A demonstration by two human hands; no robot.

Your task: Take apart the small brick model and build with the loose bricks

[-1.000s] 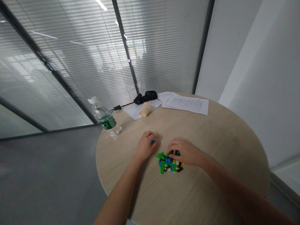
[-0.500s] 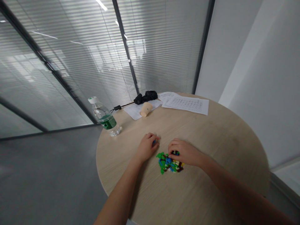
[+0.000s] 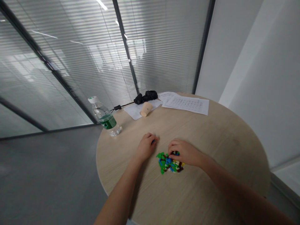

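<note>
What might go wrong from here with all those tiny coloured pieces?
The right hand is at the pile of small pieces, so a careless sweep might scatter some. A small blue piece shows at the fingers of the left hand; something that tiny could slip away. The bottle stands near the table's edge, so a knock might tip it off.

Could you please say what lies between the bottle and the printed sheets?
In the head view, a tipped beige cup, white paper, a black bundle and a cable.
</note>
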